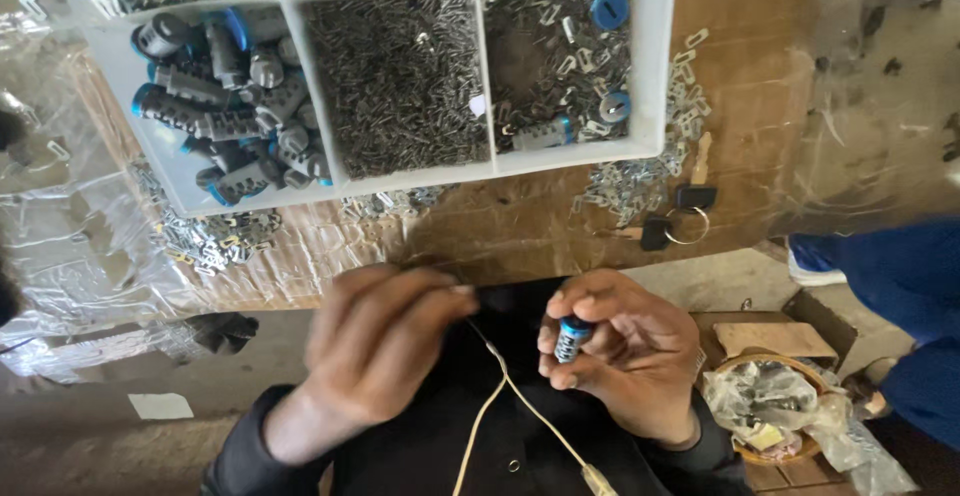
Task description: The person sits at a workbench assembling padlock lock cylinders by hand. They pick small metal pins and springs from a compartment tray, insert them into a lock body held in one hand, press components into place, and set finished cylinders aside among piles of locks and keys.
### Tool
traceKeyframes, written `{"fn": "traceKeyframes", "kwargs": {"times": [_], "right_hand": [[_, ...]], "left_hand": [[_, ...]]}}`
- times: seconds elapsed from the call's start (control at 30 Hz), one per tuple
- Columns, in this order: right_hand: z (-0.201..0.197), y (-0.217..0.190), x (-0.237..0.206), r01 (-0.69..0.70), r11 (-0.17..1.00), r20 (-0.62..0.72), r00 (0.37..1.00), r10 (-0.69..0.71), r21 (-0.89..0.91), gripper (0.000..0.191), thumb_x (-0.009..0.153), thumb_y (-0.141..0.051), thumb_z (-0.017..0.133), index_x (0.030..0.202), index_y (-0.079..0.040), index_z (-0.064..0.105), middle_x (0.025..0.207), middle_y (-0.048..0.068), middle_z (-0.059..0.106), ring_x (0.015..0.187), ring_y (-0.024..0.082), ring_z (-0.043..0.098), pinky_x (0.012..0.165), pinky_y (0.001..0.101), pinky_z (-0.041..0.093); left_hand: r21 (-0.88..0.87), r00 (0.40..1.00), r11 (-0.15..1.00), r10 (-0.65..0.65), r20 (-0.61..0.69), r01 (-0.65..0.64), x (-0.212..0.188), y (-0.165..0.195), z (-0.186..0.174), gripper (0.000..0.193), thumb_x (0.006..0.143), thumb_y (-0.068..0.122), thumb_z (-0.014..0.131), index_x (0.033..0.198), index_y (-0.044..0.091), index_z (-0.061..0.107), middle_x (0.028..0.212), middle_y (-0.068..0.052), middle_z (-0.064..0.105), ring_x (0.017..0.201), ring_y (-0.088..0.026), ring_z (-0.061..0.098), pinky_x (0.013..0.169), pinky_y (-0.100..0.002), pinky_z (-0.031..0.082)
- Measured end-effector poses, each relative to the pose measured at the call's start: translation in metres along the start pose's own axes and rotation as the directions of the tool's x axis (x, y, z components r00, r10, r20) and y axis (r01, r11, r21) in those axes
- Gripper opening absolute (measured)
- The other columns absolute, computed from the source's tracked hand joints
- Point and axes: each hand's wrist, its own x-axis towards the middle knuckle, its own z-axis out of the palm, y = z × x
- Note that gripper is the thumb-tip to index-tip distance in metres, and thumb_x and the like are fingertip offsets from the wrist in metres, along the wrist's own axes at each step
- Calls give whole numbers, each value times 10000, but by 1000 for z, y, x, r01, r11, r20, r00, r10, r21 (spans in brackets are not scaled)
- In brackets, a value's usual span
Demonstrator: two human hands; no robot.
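Right hand [625,351] closed around a small grey metal lock cylinder with a blue end cap [572,339], pinched upright between thumb and fingertips, held in the air just off the near edge of the brown cardboard-covered bench [560,226]. Left hand [385,341] blurred, fingers curled together near the same bench edge; cannot tell whether anything small sits between them.

White plastic divided tray [655,76] lies on the bench toward its far side. Left compartment: more grey cylinders with blue caps [225,96]. Middle compartment: heap of fine dark metal pins [400,76]. Right compartment: small flat silver stampings mixed with a few blue caps [560,56]. Loose silver stampings [640,171] spill along the tray's right corner; black-headed keys on a ring [680,218] near the bench's right near edge. A cream cord [520,396] hangs down the dark clothing.

Judgement on doing this well: keep the cylinder steady and its open end up, so that a tiny part drops straight in. Pick one pin at a time. Work over the bench, not the lap, since dropped parts would be lost below.
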Motion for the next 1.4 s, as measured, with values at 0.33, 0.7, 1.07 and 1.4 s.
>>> {"fn": "traceKeyframes", "kwargs": {"times": [0.33, 0.7, 1.07, 1.4], "right_hand": [[21, -2, 17, 3, 961, 34, 999, 6, -277, 373, 857, 160, 777, 1204, 58, 688, 1267, 220, 623, 963, 247, 750, 777, 291, 677], [44, 15, 34, -115, 988, 268, 953, 140, -107, 313, 910, 112, 760, 1215, 88, 694, 1218, 244, 653, 937, 258, 778, 793, 314, 703], [37, 14, 23, -31, 999, 76, 997, 34, -33, 356, 868, 90, 792, 1209, 36, 704, 1212, 222, 667, 979, 255, 756, 797, 359, 709], [21, 0, 23, 126, 969, 114, 988, -103, -215, 417, 847, 81, 822, 1235, -17, 706, 1200, 197, 679, 965, 222, 759, 771, 348, 717]], "left_hand": [[-360, 992, 927, 122, 14, -109, 13, 9, -10, 324, 813, 73, 878, 1083, 4, 712, 1038, -124, 685, 896, -286, 658, 786, -380, 573], [-389, 995, 921, 59, 86, -22, -9, -12, -47, 296, 780, 26, 826, 1049, 52, 707, 992, -74, 655, 823, -260, 645, 745, -344, 546], [92, 997, 993, -74, 20, 72, -2, 0, -17, 480, 930, 158, 831, 1343, 54, 610, 1018, -54, 633, 881, -240, 607, 739, -368, 483], [194, 980, 972, -157, 120, 132, 10, 7, -20, 496, 922, 280, 820, 1358, 84, 687, 1108, -83, 626, 963, -260, 569, 804, -374, 501]]}}
